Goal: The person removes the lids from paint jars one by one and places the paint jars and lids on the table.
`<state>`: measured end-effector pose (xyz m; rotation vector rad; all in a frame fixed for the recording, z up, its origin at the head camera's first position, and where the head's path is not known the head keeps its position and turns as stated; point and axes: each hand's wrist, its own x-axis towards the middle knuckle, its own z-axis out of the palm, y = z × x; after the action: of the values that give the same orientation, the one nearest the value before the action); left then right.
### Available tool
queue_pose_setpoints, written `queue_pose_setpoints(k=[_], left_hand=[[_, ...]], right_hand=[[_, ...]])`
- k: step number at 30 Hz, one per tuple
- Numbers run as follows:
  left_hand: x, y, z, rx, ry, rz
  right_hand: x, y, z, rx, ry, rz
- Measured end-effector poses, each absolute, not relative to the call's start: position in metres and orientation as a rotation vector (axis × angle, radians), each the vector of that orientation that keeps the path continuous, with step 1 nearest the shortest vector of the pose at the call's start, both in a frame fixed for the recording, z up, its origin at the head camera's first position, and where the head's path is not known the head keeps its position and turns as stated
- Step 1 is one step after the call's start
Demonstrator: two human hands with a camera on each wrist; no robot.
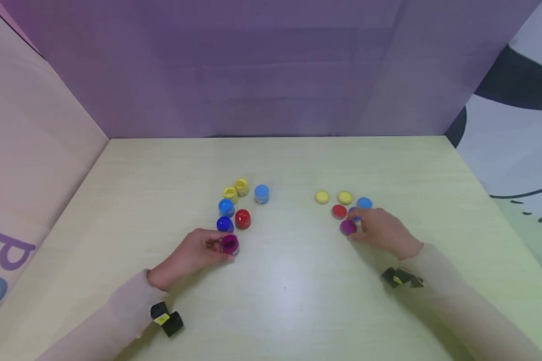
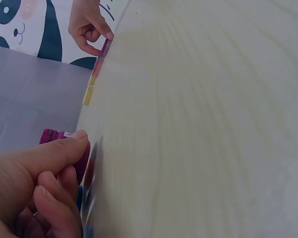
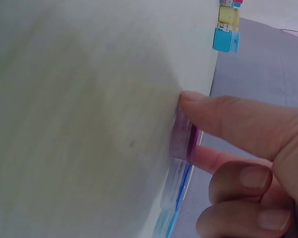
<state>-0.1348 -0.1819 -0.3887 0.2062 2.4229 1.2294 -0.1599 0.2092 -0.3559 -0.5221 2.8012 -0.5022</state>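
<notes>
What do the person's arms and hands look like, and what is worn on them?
Both hands, left hand and right hand, are bare. Each arm has a long pale beige sleeve. A small black device with a yellow mark sits at each wrist.

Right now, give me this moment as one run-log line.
left hand: grips purple jar | right hand: pinches purple lid | table: six jars, five lids

I'm at a staged recording booth, not a home or shop: pale yellow-green wood-grain tabletop (image 1: 280, 311) boxed in w/ plain purple backdrop panels (image 1: 253, 65), pink board w/ printed letters (image 1: 22, 150) on my left, panda-print sheet (image 1: 515, 115) on my right, black wrist cams (image 1: 167, 318) strapped on me
</notes>
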Motion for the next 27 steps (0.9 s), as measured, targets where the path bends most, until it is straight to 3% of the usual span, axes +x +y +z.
queue_pose_setpoints(k=[13, 27], left_hand=[[-0.138, -0.186, -0.390, 0.166, 2.391, 1.220], [-0.138, -0.187, -0.388, 0.219, 2.414, 1.210]], right_hand=[[-0.161, 0.202, -0.349, -0.492, 2.795, -0.503], [-0.167, 0.174, -0.354, -0.696, 2.836, -0.654]])
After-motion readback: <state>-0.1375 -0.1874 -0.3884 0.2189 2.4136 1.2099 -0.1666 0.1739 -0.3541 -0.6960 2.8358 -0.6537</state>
